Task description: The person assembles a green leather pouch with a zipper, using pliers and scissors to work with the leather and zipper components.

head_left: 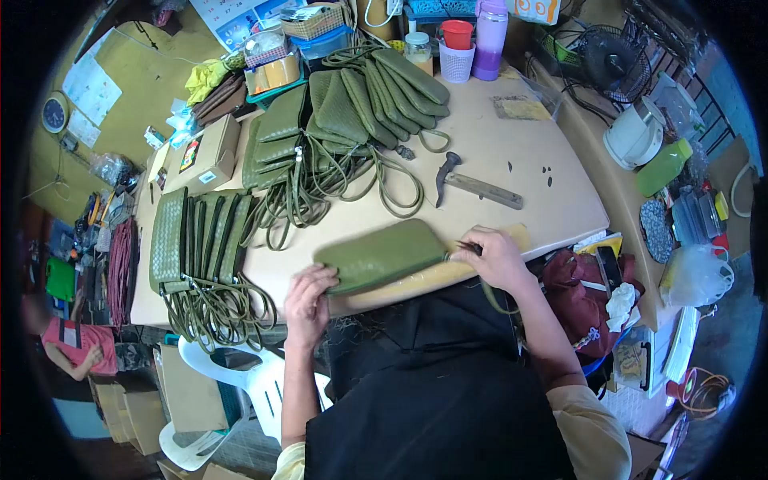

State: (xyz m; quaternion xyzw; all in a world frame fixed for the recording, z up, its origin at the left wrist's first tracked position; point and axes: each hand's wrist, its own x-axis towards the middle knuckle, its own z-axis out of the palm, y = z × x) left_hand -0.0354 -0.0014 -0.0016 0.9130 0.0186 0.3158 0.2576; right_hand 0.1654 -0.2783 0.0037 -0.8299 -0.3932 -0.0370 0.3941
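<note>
Head view: green woven pouch flat on near edge of surface, lengthwise across. Left hand at pouch's near-left corner, grip clamped on that corner, thumb on top. Right hand at pouch's right end, grip closed on a small dark item, too small to identify, touching pouch. Hammer beyond, well apart from pouch. Stack of finished green pouches with looped straps at far centre; another row standing on edge at left. Purple bottle at far edge.
</note>
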